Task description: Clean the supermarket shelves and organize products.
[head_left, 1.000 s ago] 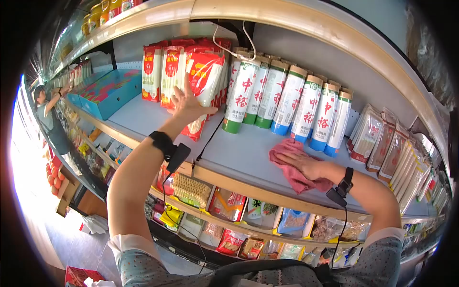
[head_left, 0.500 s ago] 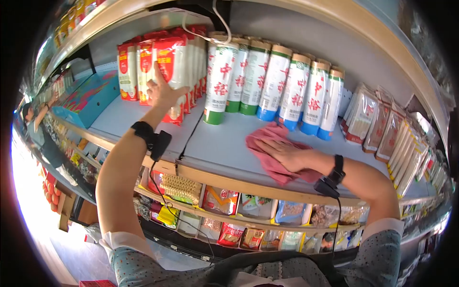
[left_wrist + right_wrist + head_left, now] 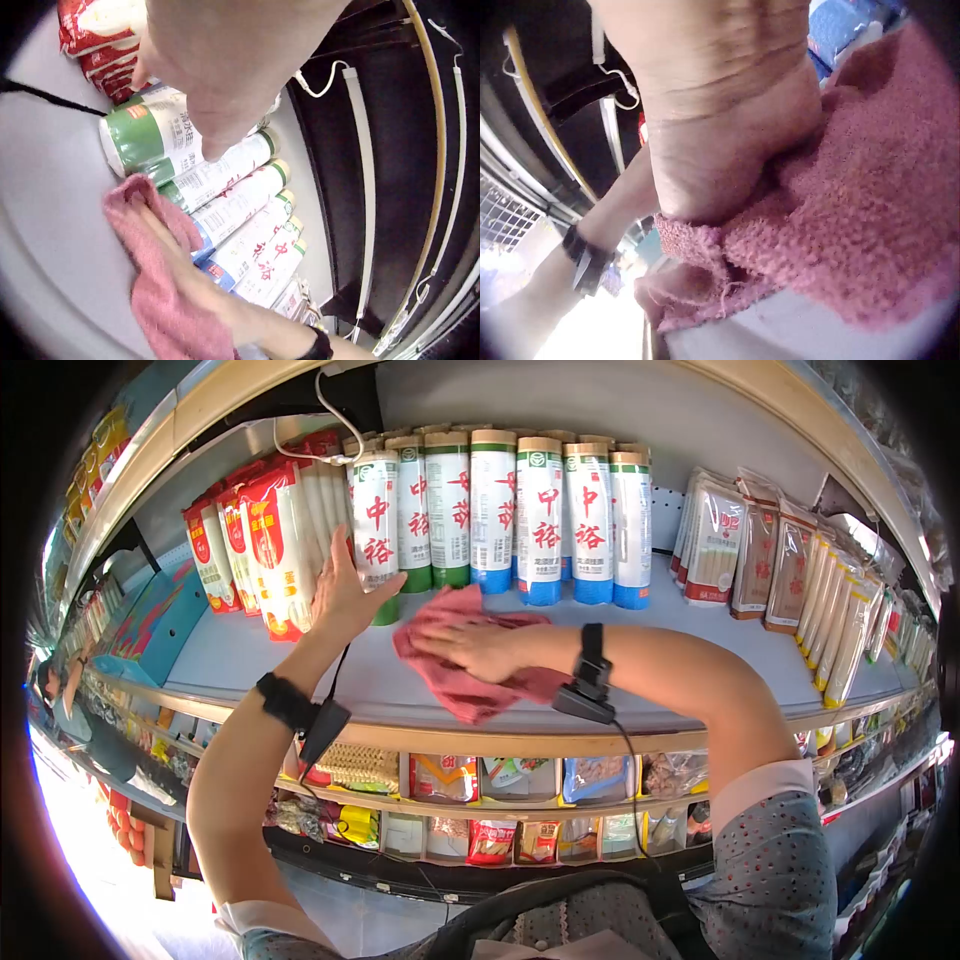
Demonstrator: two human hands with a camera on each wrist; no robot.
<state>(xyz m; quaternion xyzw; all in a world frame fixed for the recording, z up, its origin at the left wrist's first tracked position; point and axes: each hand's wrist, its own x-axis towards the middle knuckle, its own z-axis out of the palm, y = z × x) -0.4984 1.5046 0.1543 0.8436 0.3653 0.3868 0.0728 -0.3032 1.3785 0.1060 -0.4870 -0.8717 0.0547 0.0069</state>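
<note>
My right hand (image 3: pixel 475 648) lies with its fingers extended on a pink cloth (image 3: pixel 470 695), pressing it on the grey shelf board (image 3: pixel 640 660). In the right wrist view the terry cloth (image 3: pixel 877 202) bunches around the base of that hand. My left hand (image 3: pixel 345 595) is raised with thumb and fingers spread, right at the leftmost paper-wrapped noodle roll (image 3: pixel 376 510), which has a green base. The left wrist view has its fingers overlapping this roll (image 3: pixel 146 139). Beside it stand red-and-white noodle packs (image 3: pixel 275 550).
More noodle rolls (image 3: pixel 540 520) stand in a row at the back, some with blue bases. Flat noodle packs (image 3: pixel 715 540) fill the right side. A blue box (image 3: pixel 150 630) sits at left. A white cable (image 3: pixel 325 405) hangs above. Bins of packaged food (image 3: pixel 445 775) lie below the shelf edge.
My right hand has slid the pink cloth leftward along the shelf, close to the left hand. The left hand has moved from the red packs to the leftmost roll. The head view has shifted right.
</note>
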